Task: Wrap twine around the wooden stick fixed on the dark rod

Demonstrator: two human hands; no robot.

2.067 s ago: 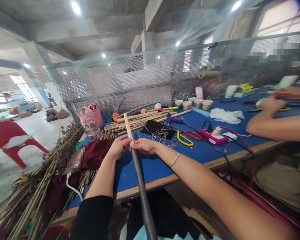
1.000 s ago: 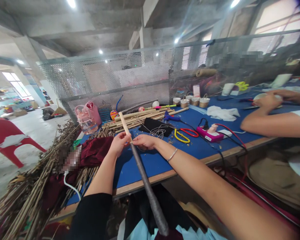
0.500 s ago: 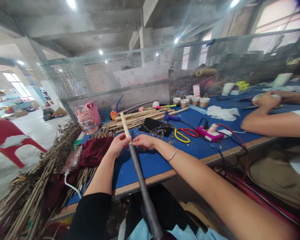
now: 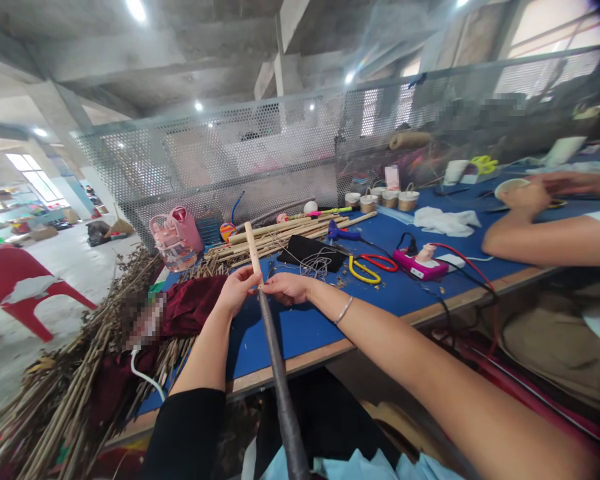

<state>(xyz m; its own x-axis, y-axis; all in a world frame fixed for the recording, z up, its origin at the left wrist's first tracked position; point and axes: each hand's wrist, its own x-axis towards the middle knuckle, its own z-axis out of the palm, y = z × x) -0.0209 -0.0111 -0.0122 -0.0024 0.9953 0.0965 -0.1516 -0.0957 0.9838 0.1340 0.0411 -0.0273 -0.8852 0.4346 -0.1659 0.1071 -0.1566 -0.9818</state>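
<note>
A long wooden stick (image 4: 253, 248) rises from my lap over the blue table (image 4: 305, 327); its lower length is wrapped in grey covering (image 4: 280, 380), its top is bare wood. My left hand (image 4: 237, 289) pinches the stick from the left where the grey wrap ends. My right hand (image 4: 289, 288), a bangle on its wrist, pinches the same spot from the right. Thin thread (image 4: 316, 265) lies in loops just beyond my right hand.
Bare sticks (image 4: 290, 233) lie at the table's back by a pink jug (image 4: 177, 237). Yellow and red scissors (image 4: 373, 267), black cloth (image 4: 310, 252), a pink device (image 4: 423, 263) with cables sit right. Dry twigs (image 4: 70, 380) and maroon cloth (image 4: 190, 307) pile left. Another person's arms (image 4: 540, 233) work at right.
My hands stay at the wrap's edge. The stick's lower end has swung from right back toward the middle of my lap, and its top tilts slightly.
</note>
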